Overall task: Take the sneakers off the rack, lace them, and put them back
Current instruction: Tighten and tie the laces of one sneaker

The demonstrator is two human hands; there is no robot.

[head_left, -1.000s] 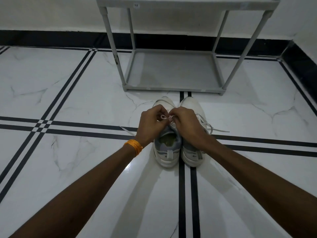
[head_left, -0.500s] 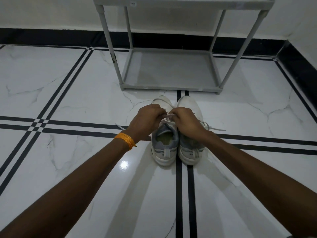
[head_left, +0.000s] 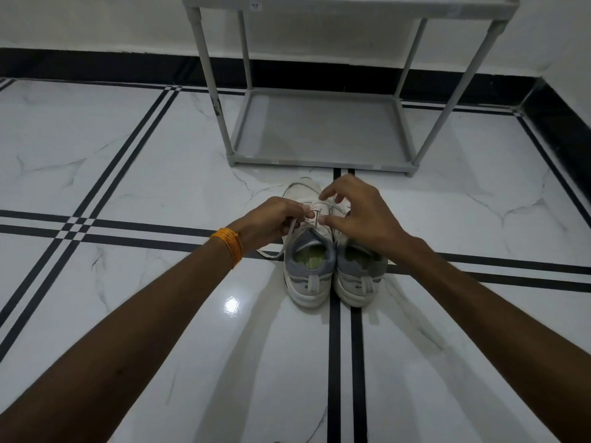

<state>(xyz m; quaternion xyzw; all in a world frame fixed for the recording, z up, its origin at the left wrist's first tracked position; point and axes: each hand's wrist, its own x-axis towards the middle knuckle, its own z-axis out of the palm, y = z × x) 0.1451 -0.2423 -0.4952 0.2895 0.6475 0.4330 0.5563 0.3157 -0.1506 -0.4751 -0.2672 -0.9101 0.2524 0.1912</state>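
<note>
So both sneakers (head_left: 332, 251) were off the rack (head_left: 319, 132) and sat side by side on the floor (head_left: 128, 174) just near of it, heels toward us. We were mid-lacing the left one: our left hand (head_left: 271, 220) had its fingers pinched on a lace (head_left: 284, 244), while our right hand (head_left: 358, 215) hovered with fingers spread, gripping nothing we could see. Right shoe looked unfinished too. The rack's bottom shelf held nothing, so putting them back was left.

White-grey sneakers (head_left: 308, 270) — orange wristband (head_left: 227, 246)
</note>
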